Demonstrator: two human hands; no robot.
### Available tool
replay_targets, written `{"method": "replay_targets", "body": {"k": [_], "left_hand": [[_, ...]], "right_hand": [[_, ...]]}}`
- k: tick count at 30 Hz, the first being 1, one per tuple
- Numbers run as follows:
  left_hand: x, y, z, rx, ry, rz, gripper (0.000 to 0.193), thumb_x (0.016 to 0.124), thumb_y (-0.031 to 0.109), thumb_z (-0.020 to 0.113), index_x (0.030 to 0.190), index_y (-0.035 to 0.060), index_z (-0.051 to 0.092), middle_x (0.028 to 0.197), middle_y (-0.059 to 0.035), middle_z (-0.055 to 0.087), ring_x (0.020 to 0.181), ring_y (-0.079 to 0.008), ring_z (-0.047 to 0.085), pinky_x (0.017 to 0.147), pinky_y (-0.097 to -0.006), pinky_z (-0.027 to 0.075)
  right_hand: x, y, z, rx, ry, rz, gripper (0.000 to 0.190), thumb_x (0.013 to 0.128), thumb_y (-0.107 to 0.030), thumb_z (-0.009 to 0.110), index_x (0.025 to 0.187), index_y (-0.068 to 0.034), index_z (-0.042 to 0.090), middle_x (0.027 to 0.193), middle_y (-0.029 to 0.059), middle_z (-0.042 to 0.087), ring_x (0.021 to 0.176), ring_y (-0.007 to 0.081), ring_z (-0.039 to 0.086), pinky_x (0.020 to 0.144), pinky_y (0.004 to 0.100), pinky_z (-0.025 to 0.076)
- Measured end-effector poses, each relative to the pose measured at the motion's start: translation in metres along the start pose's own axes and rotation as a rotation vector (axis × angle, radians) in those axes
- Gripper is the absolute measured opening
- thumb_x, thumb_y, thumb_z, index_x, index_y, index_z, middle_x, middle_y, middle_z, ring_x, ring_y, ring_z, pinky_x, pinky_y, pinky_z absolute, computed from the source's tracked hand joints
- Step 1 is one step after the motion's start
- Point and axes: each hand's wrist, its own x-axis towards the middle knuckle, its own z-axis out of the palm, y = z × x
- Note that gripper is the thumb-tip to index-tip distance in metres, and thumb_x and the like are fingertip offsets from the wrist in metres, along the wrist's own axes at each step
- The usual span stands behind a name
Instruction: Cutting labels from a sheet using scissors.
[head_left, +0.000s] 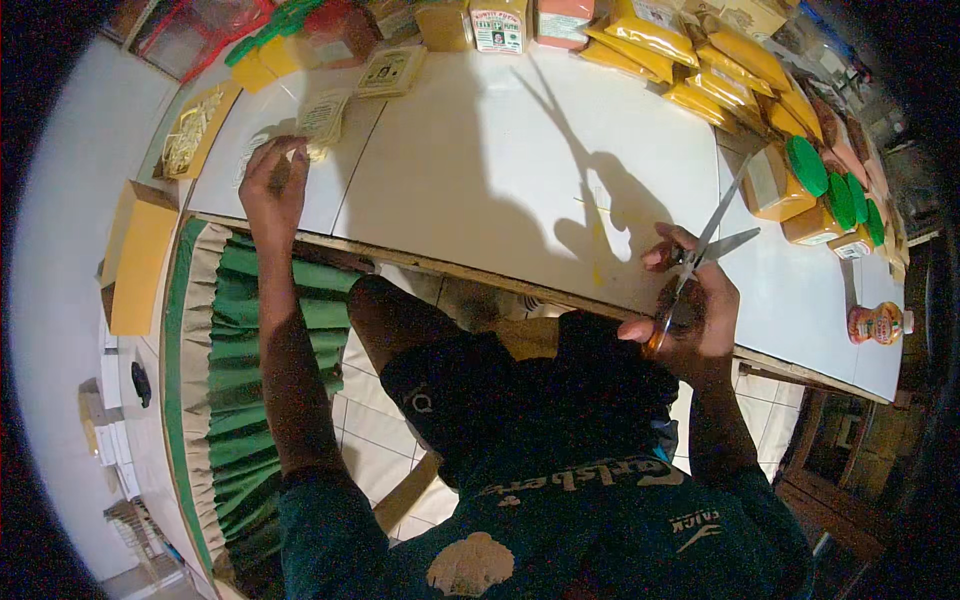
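My right hand (705, 300) holds a pair of scissors (697, 259) above the front edge of the white table, fingers in the orange handles. The two blades are spread and point away from me. At the left, my left hand (277, 180) has its fingertips at the lower edge of a small stack of printed paper labels (322, 116). Whether the fingers pinch a label is not plain. More printed paper (251, 154) lies partly hidden beside that hand. Farther back sits another stack of labels (390, 71).
Orange-yellow filled plastic packets (652, 34) are piled at the back right, near several green-lidded jars (780, 180). A small bottle (876, 324) stands at the right edge. An open box of pale pieces (193, 133) is at the left. Green pleated cloth (277, 322) hangs below the table.
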Motion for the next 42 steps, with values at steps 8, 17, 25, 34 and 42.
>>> {"method": "replay_targets", "body": {"k": [8,17,25,34,42], "left_hand": [[-0.004,0.006,-0.003,0.136,0.241,0.095,0.017,0.08,-0.001,0.064,0.097,0.0024,0.067,0.102,-0.0121,0.063,0.093,-0.0224,0.06,0.081,-0.0313,0.048],[-0.021,0.102,0.01,0.073,0.188,-0.16,0.015,0.078,-0.002,0.063,0.09,0.0048,0.068,0.081,-0.0077,0.064,0.073,-0.0165,0.057,0.069,-0.0284,0.048],[-0.035,0.096,0.021,0.045,-0.182,-0.296,0.006,0.08,0.013,0.065,0.084,0.0119,0.068,0.085,-0.0069,0.068,0.075,-0.0203,0.067,0.066,-0.0313,0.053],[-0.021,0.115,0.016,0.24,-0.547,-0.038,0.009,0.078,0.011,0.066,0.086,0.0124,0.068,0.063,-0.0064,0.053,0.06,-0.0263,0.06,0.056,-0.0339,0.05],[-0.114,0.028,-0.069,-0.806,-0.703,-0.858,0.011,0.074,0.007,0.07,0.084,0.0049,0.066,0.073,-0.0043,0.065,0.064,-0.0142,0.059,0.066,-0.0252,0.047]], "right_hand": [[-0.001,-0.001,0.002,0.142,0.039,0.074,0.103,0.045,-0.047,0.089,0.124,0.005,0.047,0.096,0.0063,0.058,0.092,0.0164,0.054,0.087,0.0309,0.041],[0.0,0.001,0.0,0.065,0.044,0.154,0.107,0.043,-0.048,0.089,0.126,0.003,0.045,0.102,0.0094,0.058,0.093,0.0178,0.056,0.079,0.0303,0.044],[0.003,0.0,-0.002,-0.047,0.044,0.069,0.108,0.043,-0.056,0.086,0.125,0.001,0.045,0.116,0.0134,0.054,0.097,0.0208,0.058,0.068,0.0282,0.048],[-0.009,0.017,-0.005,-0.058,0.07,0.243,0.113,0.045,-0.062,0.082,0.129,0.002,0.04,0.116,0.014,0.053,0.097,0.0212,0.056,0.074,0.0307,0.046],[0.055,-0.016,-0.031,-0.577,0.016,0.374,0.044,0.057,-0.009,0.083,0.09,-0.003,0.055,0.073,0.0123,0.064,0.063,0.0173,0.062,0.057,0.0269,0.047]]}}
